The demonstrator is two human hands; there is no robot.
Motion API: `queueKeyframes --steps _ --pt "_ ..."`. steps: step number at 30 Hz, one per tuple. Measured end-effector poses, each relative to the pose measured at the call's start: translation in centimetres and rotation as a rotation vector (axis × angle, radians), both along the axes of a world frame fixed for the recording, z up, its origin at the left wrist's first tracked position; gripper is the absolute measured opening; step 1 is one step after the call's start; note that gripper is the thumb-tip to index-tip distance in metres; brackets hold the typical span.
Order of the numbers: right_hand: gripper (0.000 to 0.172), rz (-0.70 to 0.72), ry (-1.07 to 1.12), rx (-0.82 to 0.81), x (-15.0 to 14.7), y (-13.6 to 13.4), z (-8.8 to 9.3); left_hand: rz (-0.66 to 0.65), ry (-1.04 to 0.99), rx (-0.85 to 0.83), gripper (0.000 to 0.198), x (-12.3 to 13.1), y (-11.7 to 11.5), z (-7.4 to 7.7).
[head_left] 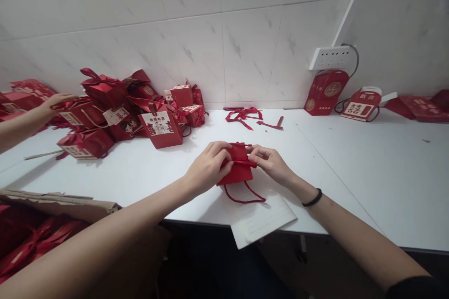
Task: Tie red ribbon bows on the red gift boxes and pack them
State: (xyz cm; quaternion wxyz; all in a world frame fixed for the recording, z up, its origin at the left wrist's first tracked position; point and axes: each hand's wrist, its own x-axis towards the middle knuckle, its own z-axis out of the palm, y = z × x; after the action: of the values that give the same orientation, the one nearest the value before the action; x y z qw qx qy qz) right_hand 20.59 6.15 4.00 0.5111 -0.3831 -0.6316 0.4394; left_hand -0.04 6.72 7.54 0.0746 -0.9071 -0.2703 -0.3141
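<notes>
A small red gift box (235, 175) with a red cord handle (245, 195) stands on the white table (368, 159) in front of me. My left hand (206, 166) is closed on the box's left side near its top. My right hand (270, 161) pinches a thin red ribbon (242, 162) that runs across the box's top. A black band sits on my right wrist. The box rests partly on a white sheet of paper (261, 219) that overhangs the table's front edge.
A heap of finished red gift boxes (133, 112) lies at the back left, where another person's hand (56, 103) reaches in. Loose red ribbons (245, 116) lie by the wall. Two more red boxes (324, 91) stand under a power strip (331, 57). A cardboard carton (52, 205) holds red boxes at lower left.
</notes>
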Motion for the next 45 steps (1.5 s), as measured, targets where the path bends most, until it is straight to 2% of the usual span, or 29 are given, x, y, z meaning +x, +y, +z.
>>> queueKeyframes --steps 5,10,14,19,26,29,37,45 --pt "0.029 0.059 -0.018 -0.039 0.3 0.1 0.2 0.040 -0.067 -0.134 0.005 0.1 -0.2 -0.1" --pt "0.030 0.109 -0.137 -0.012 0.7 -0.5 0.5 0.084 -0.101 -0.216 0.006 0.4 -0.4 -0.1" --pt "0.032 0.106 -0.229 0.012 0.8 -0.9 0.9 0.062 -0.061 -0.181 0.007 0.3 -0.4 -0.1" --pt "0.035 0.128 -0.268 -0.037 0.9 -0.9 1.0 0.004 0.015 -0.070 0.005 0.1 0.0 0.1" --pt "0.040 0.141 -0.294 -0.074 0.7 -2.0 1.0 0.056 0.069 -0.017 0.016 0.5 0.1 0.3" --pt "0.040 0.103 -0.336 -0.067 0.5 -3.0 0.6 0.054 0.068 -0.008 0.015 0.7 0.1 0.2" --pt "0.043 -0.124 -0.403 -0.058 -0.8 -5.4 0.0 0.073 0.057 -0.021 0.013 0.9 -0.3 -0.2" --pt "0.045 -0.200 -0.373 -0.056 -2.4 -6.8 -0.4 0.074 0.059 -0.034 0.014 0.8 -0.1 -0.3"
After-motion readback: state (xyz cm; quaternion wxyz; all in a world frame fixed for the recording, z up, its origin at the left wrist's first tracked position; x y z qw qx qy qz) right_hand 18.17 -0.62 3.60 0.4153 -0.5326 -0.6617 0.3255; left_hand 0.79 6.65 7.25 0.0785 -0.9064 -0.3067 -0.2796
